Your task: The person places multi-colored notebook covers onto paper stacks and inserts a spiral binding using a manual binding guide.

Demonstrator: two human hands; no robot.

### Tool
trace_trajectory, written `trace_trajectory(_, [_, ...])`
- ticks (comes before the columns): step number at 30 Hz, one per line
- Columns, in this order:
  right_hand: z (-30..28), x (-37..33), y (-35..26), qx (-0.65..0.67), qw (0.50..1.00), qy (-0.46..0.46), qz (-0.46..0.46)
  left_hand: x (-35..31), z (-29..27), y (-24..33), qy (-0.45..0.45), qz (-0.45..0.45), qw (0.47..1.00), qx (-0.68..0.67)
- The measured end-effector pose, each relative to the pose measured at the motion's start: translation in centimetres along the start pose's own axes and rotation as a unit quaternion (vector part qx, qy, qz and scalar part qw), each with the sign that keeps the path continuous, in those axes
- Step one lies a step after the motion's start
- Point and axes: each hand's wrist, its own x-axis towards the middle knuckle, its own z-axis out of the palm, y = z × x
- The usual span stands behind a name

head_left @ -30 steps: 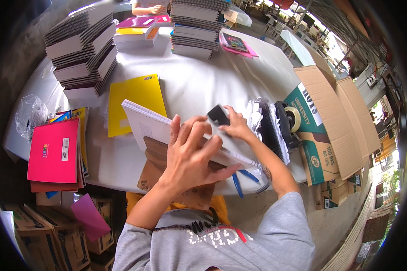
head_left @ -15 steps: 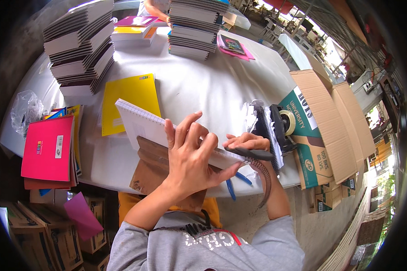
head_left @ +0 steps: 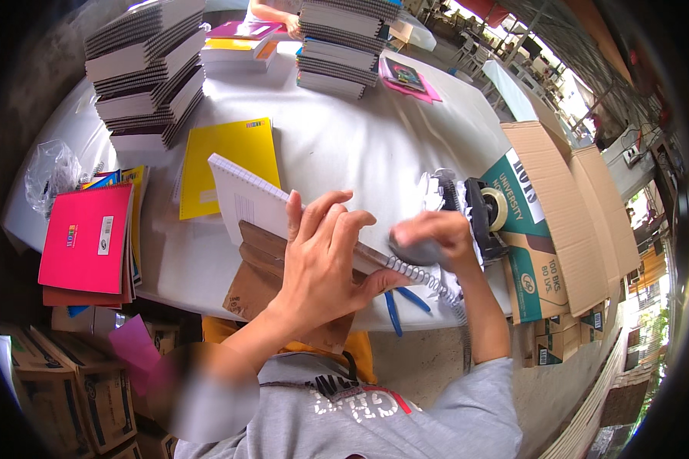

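An unbound-looking notebook (head_left: 241, 191) with gridded pages and a row of punched holes leans on a brown wooden stand (head_left: 256, 287) in front of me. My left hand (head_left: 314, 264) grips it, thumb along its near edge and fingers bent and spread over the pages. At the notebook's right end, a spiral wire (head_left: 421, 275) runs along the holes, its tail hanging down past my right forearm. My right hand (head_left: 444, 229), smeared by motion, is closed on a dark, flat, curved piece (head_left: 417, 251) just above the wire. Blue-handled pliers (head_left: 394, 310) lie beneath.
A yellow notebook (head_left: 226, 164) lies beyond the stand. Pink notebooks (head_left: 88, 241) are piled left; tall notebook stacks (head_left: 149, 76) stand behind. A tape dispenser (head_left: 486, 214) and an open carton (head_left: 582, 229) are right. Another person's hand (head_left: 289, 23) is at the far side.
My right hand has lifted and curled more around the dark piece. The spiral wire now shows along the notebook's right end. The view has shifted slightly; my left hand keeps its hold.
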Motion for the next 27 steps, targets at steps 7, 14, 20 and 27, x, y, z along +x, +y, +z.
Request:
trace_trajectory(7, [0.5,1.1,-1.4,-0.019,0.999,0.025,0.025,-0.1,0.0,0.0,0.031,0.000,0.999,-0.030])
trace_trajectory(14, [1.1,1.9,-1.1,-0.044,0.998,0.034,0.026,-0.3,0.3,-0.5,0.030,-0.007,0.996,-0.078])
trace_trajectory(20, [1.7,3.1,-1.7,-0.027,1.000,-0.002,-0.008,1.0,-1.2,-0.9,0.037,-0.032,0.992,0.117])
trace_trajectory(27, [1.6,4.8,-2.0,-0.055,0.998,0.000,-0.006,1.6,-3.9,-4.9,0.045,-0.038,0.988,0.144])
